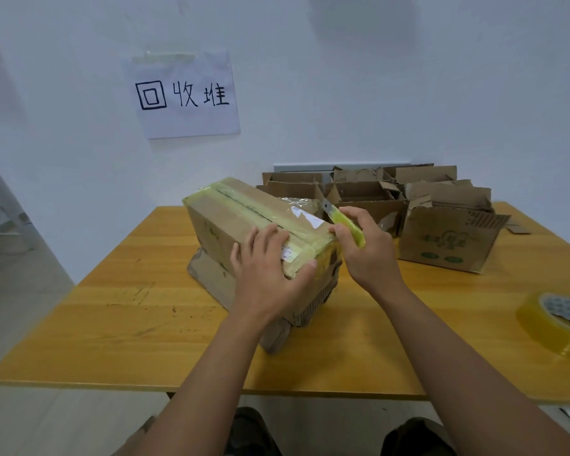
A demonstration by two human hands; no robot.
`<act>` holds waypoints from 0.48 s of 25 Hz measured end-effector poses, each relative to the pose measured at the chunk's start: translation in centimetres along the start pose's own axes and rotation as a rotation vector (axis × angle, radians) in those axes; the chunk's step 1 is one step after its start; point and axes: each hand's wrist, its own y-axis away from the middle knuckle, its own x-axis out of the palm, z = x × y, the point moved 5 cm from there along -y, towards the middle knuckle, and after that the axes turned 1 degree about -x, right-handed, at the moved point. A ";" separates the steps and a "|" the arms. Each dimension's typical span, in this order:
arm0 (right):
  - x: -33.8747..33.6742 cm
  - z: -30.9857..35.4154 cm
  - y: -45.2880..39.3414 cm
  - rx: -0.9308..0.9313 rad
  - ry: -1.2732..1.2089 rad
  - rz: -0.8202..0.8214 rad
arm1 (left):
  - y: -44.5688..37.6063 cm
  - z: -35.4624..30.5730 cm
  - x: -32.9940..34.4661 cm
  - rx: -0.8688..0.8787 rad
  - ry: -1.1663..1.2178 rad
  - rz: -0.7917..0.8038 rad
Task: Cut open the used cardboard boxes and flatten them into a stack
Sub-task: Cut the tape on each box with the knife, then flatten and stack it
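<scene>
I have my left hand (268,261) spread flat over the near end of the taped cardboard box (244,222), fingers mostly straight with the thumb hooked over the near corner, pressing it down rather than gripping it. My right hand (362,245) is curled round a yellow utility knife (344,222), its blade pointing up and away from me, off the cardboard as far as I can tell. The box sits tilted in the middle of the table, resting on a piece of flattened cardboard (208,278), and its long axis runs from my near right toward the far left. The taped centre seam (244,200) follows that same axis, and it looks already slit along its far stretch. The seam's near end lies just left of the knife hand, right between my two hands, so I judge the right hand is the one to work it and any stroke should travel along the seam away from my left fingers, which lie close to that line. The surface is a yellow wooden table (112,307) with scuffs. Well behind and to the right stand several opened cardboard boxes (375,195), one printed box (448,238) nearest, and a roll of clear packing tape (560,320) sits at the right edge. A white wall carries a handwritten paper sign (183,95).
</scene>
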 end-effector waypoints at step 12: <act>0.3 1.8 0.5 0.029 -0.297 0.073 | 1.2 0.6 -0.1 0.305 -0.109 -0.131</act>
